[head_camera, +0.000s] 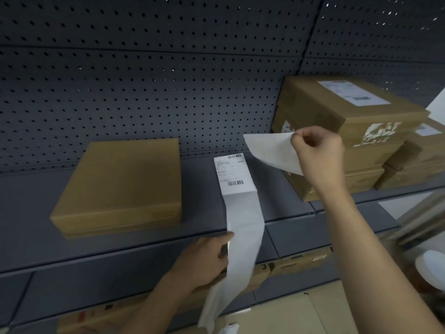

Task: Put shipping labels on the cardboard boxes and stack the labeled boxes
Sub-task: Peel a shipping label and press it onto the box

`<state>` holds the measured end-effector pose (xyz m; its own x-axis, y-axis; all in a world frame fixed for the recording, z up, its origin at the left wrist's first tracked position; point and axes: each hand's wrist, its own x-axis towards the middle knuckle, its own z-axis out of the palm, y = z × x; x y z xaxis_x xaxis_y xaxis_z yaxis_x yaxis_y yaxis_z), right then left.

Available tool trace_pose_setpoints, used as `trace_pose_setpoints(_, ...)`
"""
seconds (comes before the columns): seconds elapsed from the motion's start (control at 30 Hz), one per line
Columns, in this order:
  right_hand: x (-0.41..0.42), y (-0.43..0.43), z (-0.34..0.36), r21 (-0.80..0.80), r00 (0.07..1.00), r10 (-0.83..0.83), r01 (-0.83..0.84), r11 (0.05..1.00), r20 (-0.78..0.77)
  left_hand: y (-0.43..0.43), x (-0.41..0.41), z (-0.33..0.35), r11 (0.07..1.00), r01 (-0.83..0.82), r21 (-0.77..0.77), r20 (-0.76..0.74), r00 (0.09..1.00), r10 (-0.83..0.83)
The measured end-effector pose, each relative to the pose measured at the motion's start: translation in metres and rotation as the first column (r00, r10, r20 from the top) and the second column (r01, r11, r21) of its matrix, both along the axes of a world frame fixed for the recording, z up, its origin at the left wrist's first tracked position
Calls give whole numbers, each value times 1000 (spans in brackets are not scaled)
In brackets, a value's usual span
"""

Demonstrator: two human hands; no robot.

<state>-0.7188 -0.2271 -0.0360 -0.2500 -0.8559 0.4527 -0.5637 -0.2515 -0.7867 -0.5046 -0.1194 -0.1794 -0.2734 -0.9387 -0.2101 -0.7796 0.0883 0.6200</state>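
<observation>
**One label coming free, one bare box waiting**

A blank-side-up shipping label (274, 153) is hanging in the air above the middle of the shelf. The right hand (317, 153) is pinching its top right corner between thumb and curled fingers. It looks peeled off its liner, though one edge is hidden behind the wrist.

Below it, a long white liner strip (243, 227) is trailing from a stack of printed labels (233, 174) down over the shelf's near edge. The left hand (207, 259) is gripping the strip's left edge, fingers curled round it.

To the left of the label stack, a flat cardboard box (120, 186) is lying on the shelf with no label showing on its top; judging by this, it is the next one to be labelled.

To the right, a pile of cardboard boxes (337, 112) is standing, and the top one is carrying a white label (352, 92). Another pile (421, 160) at the far right edge is showing part of a label too. So some boxes appear labelled and stacked, while sticking this label and stacking the bare box remain.

A grey metal shelf (36, 225) is bearing everything, with a perforated back panel (144, 80) behind.
</observation>
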Motion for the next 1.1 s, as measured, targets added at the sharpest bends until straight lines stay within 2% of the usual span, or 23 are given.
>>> trace_pose_setpoints(0.07,7,1,-1,-7,999,34,-34,999,14,-1,2,6,995,35,-91,72,997,-29)
trace_pose_setpoints(0.1,10,2,-2,-13,998,50,-50,999,22,-1,3,9,990,34,-135,51,998,-27)
trace_pose_setpoints(0.13,13,2,-4,-22,997,68,-67,997,29,-3,3,13,988,8,-151,-18,1000,-11)
trace_pose_setpoints(0.17,16,2,-6,-32,995,90,-89,996,32,-6,2,19,990,-61,-130,-162,986,39)
trace_pose_setpoints(0.2,19,4,-8,-44,993,118,-117,992,27,-9,0,29,987,-151,-51,-346,930,124)
trace_pose_setpoints(0.23,23,6,-10,-60,988,156,-155,986,11,-12,-1,40,972,-225,70,-529,818,227)
trace_pose_setpoints(0.27,28,10,-12,-82,979,203,-204,976,-19,-14,-2,54,944,-268,195,-674,663,327)
trace_pose_setpoints(0.3,33,15,-14,-110,966,251,-256,960,-65,-17,-1,68,915,-282,290,-762,510,398)
trace_pose_setpoints(0.37,46,30,-18,-161,925,330,-361,919,-189,-23,5,88,881,-280,382,-836,302,458)
trace_pose_setpoints(0.43,58,44,-23,-174,870,407,-463,869,-280,-27,15,102,862,-267,430,-850,202,486)
trace_pose_setpoints(0.53,73,59,-32,-159,808,507,-567,809,-302,-27,33,110,861,-282,423,-863,166,478)
trace_pose_setpoints(0.63,91,64,-40,-156,761,550,-624,766,-346,-21,51,112,861,-332,386,-873,171,457)
trace_pose_setpoints(0.83,137,68,-55,-72,653,600,-702,709,-463,-12,96,101,839,-430,334,-866,211,453)
trace_pose_setpoints(0.97,169,70,-62,-3,600,622,-721,693,-503,-11,133,96,834,-484,266,-845,298,443)
trace_pose_setpoints(1.03,184,70,-64,7,602,619,-714,700,-504,-12,153,94,819,-520,242,-830,327,452)
trace_pose_setpoints(1.1,197,70,-64,-39,671,607,-684,729,-426,-14,172,94,817,-534,217,-813,365,454)
